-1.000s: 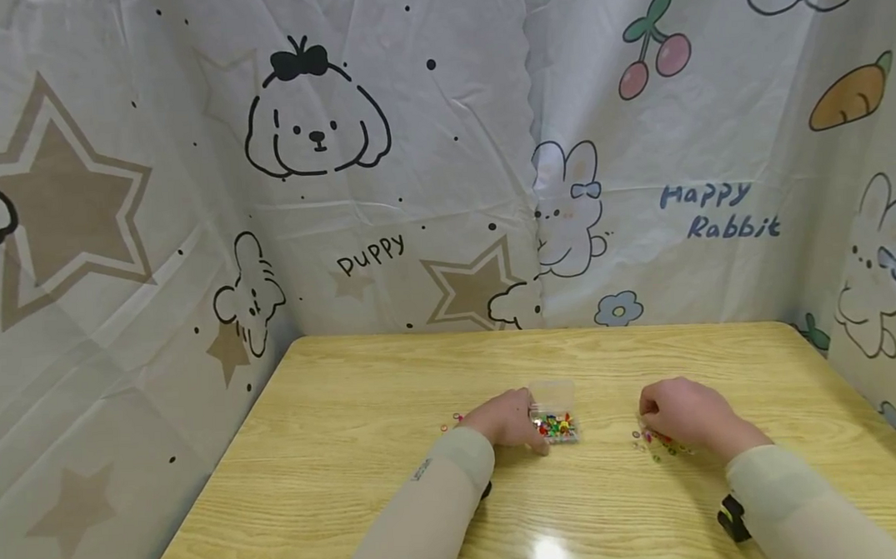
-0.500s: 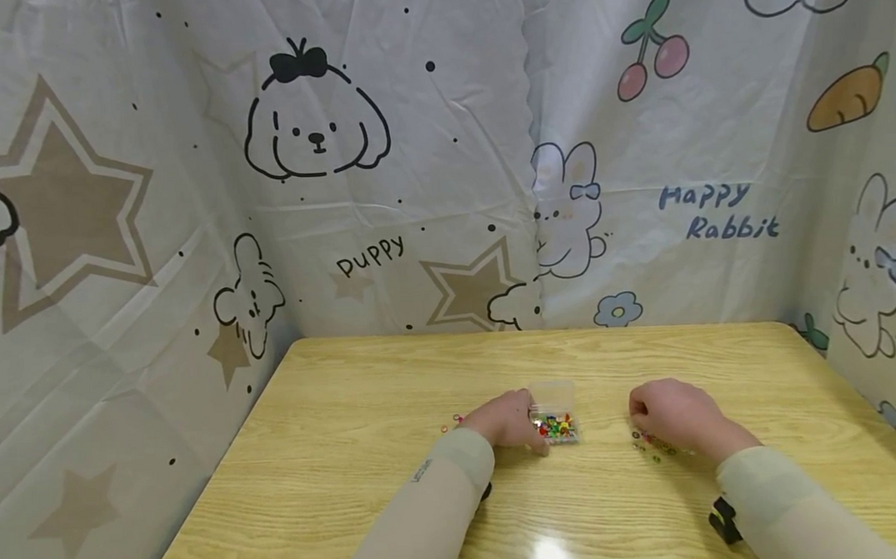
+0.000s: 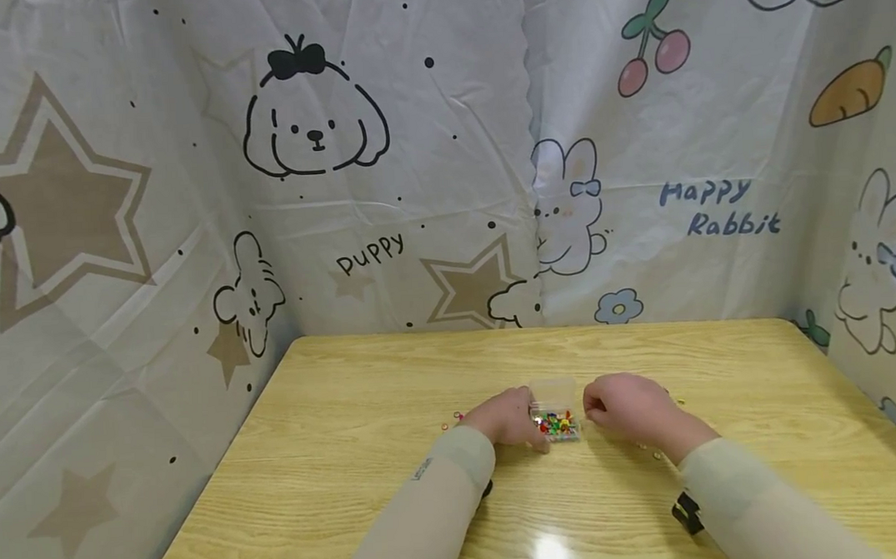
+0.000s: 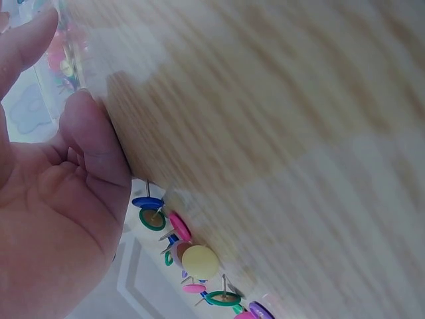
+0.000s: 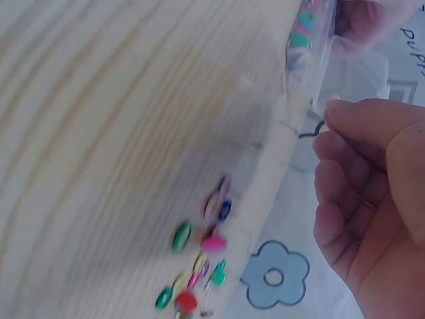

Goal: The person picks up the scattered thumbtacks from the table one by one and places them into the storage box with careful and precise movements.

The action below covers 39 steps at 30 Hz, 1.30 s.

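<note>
At mid-table a small clear plastic box (image 3: 554, 389) stands with its lid raised, holding several colourful thumbtacks (image 3: 558, 425). My left hand (image 3: 508, 419) grips the left side of this box, thumb at the near side and fingers toward the back. Just right of the box is my right hand (image 3: 630, 407), its thumb and forefinger pinched together. A tiny pinkish bit of a thumbtack (image 5: 331, 98) shows at those fingertips in the right wrist view; the rest is hidden by the fingers.
Loose flat-headed thumbtacks (image 5: 214, 244) lie scattered on the wooden table (image 3: 366, 475), partly behind my right hand in the head view. Another group of thumbtacks (image 4: 200, 262) lies left of the box. A printed curtain (image 3: 412, 148) surrounds the table.
My right hand has moved left from the scattered thumbtacks to beside the box, with its fingertips pinched. The left hand stays on the box.
</note>
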{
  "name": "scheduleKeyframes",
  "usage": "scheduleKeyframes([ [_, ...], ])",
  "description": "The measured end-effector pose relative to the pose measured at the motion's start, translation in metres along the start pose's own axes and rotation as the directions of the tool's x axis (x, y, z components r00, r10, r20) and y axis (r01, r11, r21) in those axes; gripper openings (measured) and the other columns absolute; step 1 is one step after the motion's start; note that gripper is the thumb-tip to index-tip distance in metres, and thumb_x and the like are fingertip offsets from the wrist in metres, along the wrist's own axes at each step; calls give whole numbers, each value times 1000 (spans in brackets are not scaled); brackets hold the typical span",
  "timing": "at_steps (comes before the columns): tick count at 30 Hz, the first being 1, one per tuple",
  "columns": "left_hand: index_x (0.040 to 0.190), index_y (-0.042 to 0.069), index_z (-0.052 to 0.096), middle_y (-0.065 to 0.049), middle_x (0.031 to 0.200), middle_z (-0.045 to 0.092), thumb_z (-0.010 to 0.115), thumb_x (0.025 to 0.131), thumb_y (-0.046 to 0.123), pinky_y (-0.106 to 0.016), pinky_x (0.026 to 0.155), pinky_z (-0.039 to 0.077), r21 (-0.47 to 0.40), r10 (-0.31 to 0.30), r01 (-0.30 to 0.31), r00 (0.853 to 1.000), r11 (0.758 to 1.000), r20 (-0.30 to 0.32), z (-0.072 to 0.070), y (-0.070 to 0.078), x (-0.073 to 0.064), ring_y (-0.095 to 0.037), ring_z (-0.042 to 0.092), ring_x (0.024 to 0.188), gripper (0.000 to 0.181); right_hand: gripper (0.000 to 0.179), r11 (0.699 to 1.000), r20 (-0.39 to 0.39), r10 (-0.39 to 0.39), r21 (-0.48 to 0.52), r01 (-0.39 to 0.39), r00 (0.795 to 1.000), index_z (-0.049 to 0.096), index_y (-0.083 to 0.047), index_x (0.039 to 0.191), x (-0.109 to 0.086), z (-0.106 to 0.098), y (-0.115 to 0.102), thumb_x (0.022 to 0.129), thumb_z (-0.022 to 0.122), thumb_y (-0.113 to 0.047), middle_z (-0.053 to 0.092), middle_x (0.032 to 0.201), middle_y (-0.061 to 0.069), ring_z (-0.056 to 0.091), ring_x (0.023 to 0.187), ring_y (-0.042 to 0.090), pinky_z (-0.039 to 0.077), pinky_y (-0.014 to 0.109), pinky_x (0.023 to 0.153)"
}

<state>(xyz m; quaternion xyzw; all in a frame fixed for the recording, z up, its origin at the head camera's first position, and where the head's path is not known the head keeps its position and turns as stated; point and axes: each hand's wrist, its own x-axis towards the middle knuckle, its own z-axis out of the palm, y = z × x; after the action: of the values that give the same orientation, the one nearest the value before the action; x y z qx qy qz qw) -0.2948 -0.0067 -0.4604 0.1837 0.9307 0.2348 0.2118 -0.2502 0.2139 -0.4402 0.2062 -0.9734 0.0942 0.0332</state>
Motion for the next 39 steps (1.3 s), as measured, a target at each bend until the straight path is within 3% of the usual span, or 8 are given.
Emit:
scheduleKeyframes([
  [8, 126, 13, 58, 1, 111, 63, 89, 76, 37, -40, 88, 50, 21, 21, -21, 1000, 1000, 0, 1, 1, 0, -18, 59, 97, 63, 12, 1000, 19, 19, 2, -19, 1000, 69, -21, 81, 11, 7, -13, 90, 74, -13, 60, 76, -12, 51, 67, 8, 47, 34, 63],
  [21, 124, 13, 58, 1, 107, 63, 90, 76, 36, -38, 87, 50, 19, 10, -10, 1000, 1000, -2, 2, 2, 2, -17, 58, 93, 62, 11, 1000, 34, 23, -14, -22, 999, 74, -19, 83, 12, 6, -11, 90, 72, -11, 66, 80, -10, 58, 70, 9, 51, 36, 66],
  [30, 126, 14, 56, 2, 104, 61, 90, 77, 36, -41, 87, 49, 1, -12, 12, 1000, 1000, 4, 1, 2, 0, -17, 56, 91, 64, 11, 995, 25, 90, 29, -91, 996, 75, -14, 96, -7, -17, 19, 97, 63, -14, 68, 90, -5, 55, 64, 8, 52, 39, 69],
  [39, 128, 13, 56, 2, 103, 60, 89, 77, 36, -40, 85, 49, -2, -18, 18, 1000, 1000, 0, -1, 2, -2, -17, 55, 89, 65, 14, 986, 46, 165, 19, -166, 985, 72, -17, 88, -31, -26, 55, 94, 61, -10, 62, 81, -7, 50, 66, 12, 47, 38, 64],
])
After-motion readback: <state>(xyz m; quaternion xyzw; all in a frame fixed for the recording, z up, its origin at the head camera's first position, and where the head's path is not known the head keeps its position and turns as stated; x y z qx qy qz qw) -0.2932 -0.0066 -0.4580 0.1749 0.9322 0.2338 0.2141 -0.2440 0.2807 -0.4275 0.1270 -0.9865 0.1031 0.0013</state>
